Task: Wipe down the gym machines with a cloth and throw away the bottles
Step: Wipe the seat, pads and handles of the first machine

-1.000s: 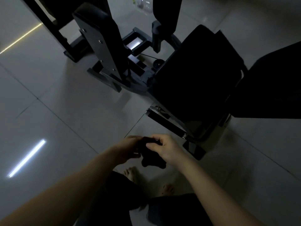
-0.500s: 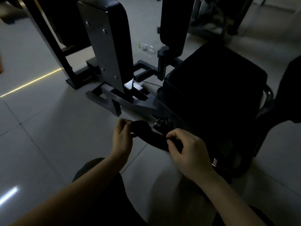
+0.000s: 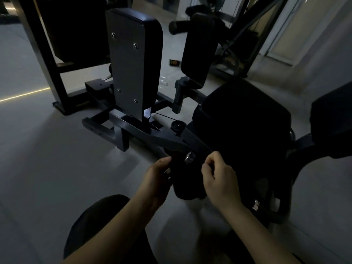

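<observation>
Black cloth (image 3: 187,184) hangs limp, pinched between left hand (image 3: 159,177), right hand (image 3: 219,178).

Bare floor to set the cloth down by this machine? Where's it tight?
Free: pale tiled floor left of the grey machine base, in front of the black post foot. Crowded: thin cable and black round knob between the upright padded panel and black seat pad; left hand and right hand hold the dark cloth there.

A thin strip of light (image 3: 24,94) is glowing across the pale tiled floor (image 3: 47,153) at the left, and a pale door (image 3: 285,35) is standing at the back right.
</observation>
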